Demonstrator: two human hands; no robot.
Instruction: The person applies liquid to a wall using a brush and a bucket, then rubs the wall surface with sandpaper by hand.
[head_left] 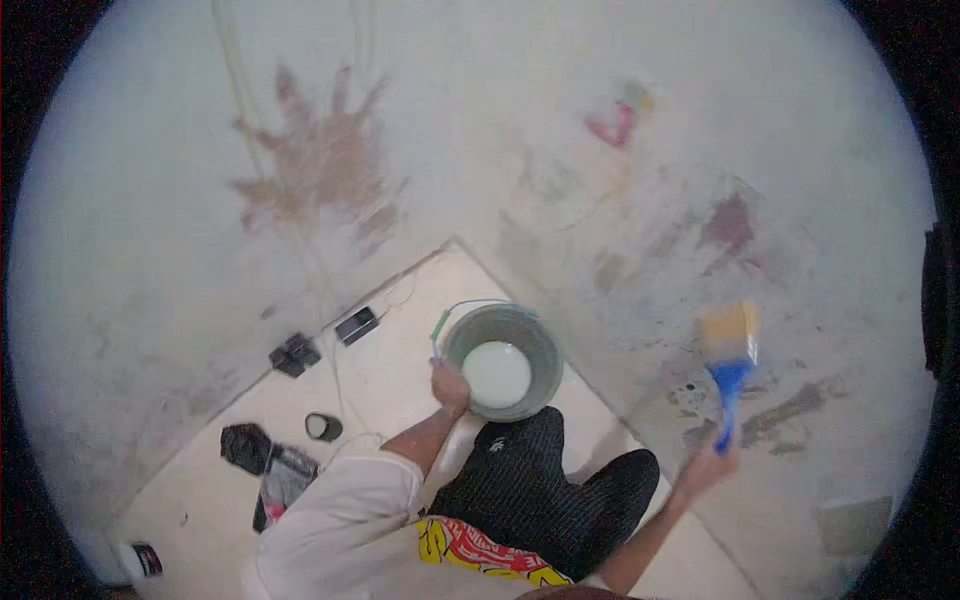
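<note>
My right hand (710,465) is closed round the blue handle of a wide paintbrush (733,375), its pale bristles pointing up in front of the stained wall on the right. Slight motion blur softens the brush. With my left hand (450,388) I grip the near left rim of a grey-green bucket (545,350), close to its wire handle. White liquid (497,375) lies in the bottom of the bucket. The bucket stands just beyond my knees in dark trousers (510,460). Some of the left fingers are hidden by the hand itself.
The wall (450,130) has brown, red and grey stains and meets the pale floor (400,290) in a corner. Left of me lie a black box (357,325), another dark object (295,355), a cup (323,427) and black bags (247,448). A thin cable runs there.
</note>
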